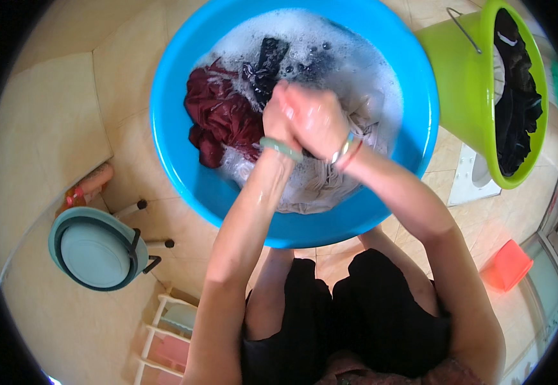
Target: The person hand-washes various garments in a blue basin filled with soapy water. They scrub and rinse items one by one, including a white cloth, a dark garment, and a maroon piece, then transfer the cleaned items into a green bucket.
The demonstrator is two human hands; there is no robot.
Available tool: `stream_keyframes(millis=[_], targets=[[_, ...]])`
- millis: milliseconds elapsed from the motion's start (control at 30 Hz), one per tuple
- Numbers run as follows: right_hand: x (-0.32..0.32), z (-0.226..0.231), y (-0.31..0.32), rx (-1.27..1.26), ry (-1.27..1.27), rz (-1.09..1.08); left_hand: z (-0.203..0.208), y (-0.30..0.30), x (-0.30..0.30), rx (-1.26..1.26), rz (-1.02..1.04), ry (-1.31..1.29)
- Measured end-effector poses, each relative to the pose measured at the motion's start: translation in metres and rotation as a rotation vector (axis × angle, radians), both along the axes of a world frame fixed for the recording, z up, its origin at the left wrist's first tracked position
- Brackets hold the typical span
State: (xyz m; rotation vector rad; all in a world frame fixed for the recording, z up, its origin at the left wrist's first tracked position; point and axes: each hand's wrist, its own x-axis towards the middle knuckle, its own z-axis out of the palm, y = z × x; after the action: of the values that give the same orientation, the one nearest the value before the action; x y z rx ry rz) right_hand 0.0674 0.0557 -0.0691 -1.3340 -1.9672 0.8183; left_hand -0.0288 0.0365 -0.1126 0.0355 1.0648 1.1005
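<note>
Over the middle of a large blue basin (422, 151), my left hand (277, 120) and my right hand (321, 122) are pressed together, fingers closed. Slight motion blur and the hands themselves hide whatever lies between them. Foamy water fills the basin. Dark red cloth (218, 106) bunches up to the left of my hands, partly out of the suds. Just beyond my fingers lies a wet black cloth (267, 61). Pale beige cloth (321, 183) spreads below and to the right of the hands. A green bangle circles my left wrist; thin bands circle the right.
At the upper right, a lime-green bucket (455, 83) with a wire handle holds dark clothes (516, 109). Stacked grey-green basins (96, 250) are at the left. A white rack (154, 330) stands lower left, and a red-orange container (508, 264) sits on the tiles at right.
</note>
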Motion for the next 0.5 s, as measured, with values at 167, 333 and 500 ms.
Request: stream_keyframes(millis=[167,333,500], targets=[[-0.002,-0.021,0.007,-0.007,-0.092,-0.05,0.019,-0.001,0.015,-0.244,0.125,-0.039],[0.009,-0.042,0.032,-0.008,-0.147,-0.184,0.029,0.01,0.02,-0.236,-0.027,0.214],[-0.016,0.02,-0.024,0.062,-0.003,0.015,0.016,0.009,-0.003,-0.084,0.174,-0.204]])
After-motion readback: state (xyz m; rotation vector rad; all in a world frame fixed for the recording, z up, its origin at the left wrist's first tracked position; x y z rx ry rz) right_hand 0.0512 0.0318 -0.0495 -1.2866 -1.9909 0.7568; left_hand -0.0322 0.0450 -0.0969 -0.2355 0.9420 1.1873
